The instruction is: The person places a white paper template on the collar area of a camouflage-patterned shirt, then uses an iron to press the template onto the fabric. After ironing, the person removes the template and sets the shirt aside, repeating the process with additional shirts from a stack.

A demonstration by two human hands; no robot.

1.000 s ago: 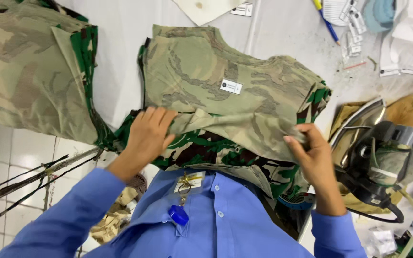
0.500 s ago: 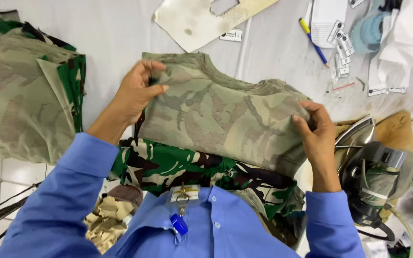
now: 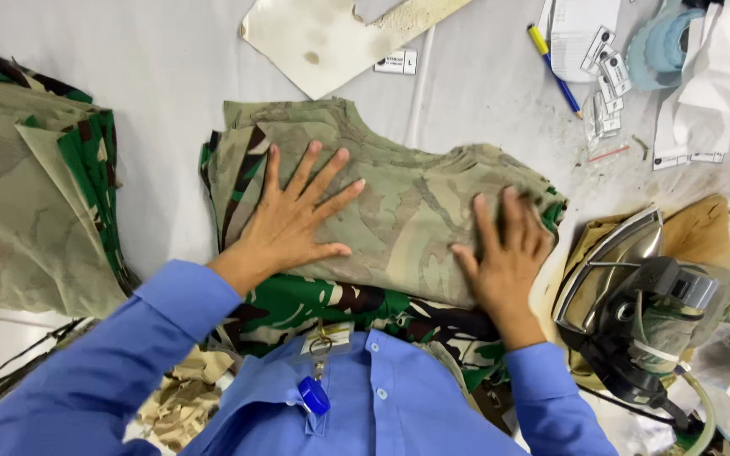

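A folded camouflage garment (image 3: pixel 407 194), pale inside facing up, lies on the white table (image 3: pixel 128 59) in front of me. My left hand (image 3: pixel 293 215) is spread flat on its left half, fingers apart. On the right half my right hand (image 3: pixel 504 253) presses down flat, slightly blurred. Below the folded piece, a green camouflage layer (image 3: pixel 331 304) shows near my blue shirt. Neither hand grips anything.
A stack of folded camouflage garments (image 3: pixel 27 194) lies at the left. A steam iron (image 3: pixel 635 295) rests on a brown pad at the right. A stained cardboard template (image 3: pixel 331 34), a blue pen (image 3: pixel 555 67), paper tags (image 3: pixel 601 93) and white cloth (image 3: pixel 703 76) sit at the back.
Both hands held the garment's folded edges before. They have since let go and now lie flat on top of it, with the garment laid down on the table.
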